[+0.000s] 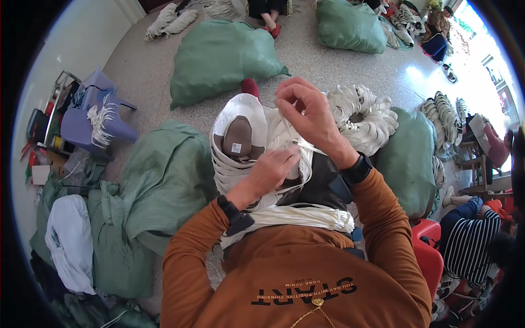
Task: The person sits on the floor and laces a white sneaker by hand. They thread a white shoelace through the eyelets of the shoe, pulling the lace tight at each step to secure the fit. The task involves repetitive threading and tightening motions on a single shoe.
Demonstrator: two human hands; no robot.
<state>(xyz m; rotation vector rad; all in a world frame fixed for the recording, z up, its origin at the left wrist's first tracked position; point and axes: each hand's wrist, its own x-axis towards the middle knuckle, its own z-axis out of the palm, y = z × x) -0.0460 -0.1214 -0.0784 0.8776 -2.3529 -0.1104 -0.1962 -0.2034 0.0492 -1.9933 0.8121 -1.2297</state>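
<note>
On my lap lies a stack of white shoe uppers (219, 167), nested in one another, with a brown tongue or lining and a small white label showing in the top one. My left hand (273, 170) is closed on the upper near its eyelets, fingertips at the laces. Raised just above and to the right, my right hand (309, 112) is pinched on a thin white shoelace (288, 130) that runs down to the upper. A bundle of white laces (306, 217) lies across my lap, close to my waist.
A ring of white uppers (363, 117) sits beyond my right hand. Green sacks (221, 60) stand ahead, with another green sack (407, 164) at right and more at left. A purple stool (98, 123) holds laces. At right are a red stool (426, 251) and another person (467, 240).
</note>
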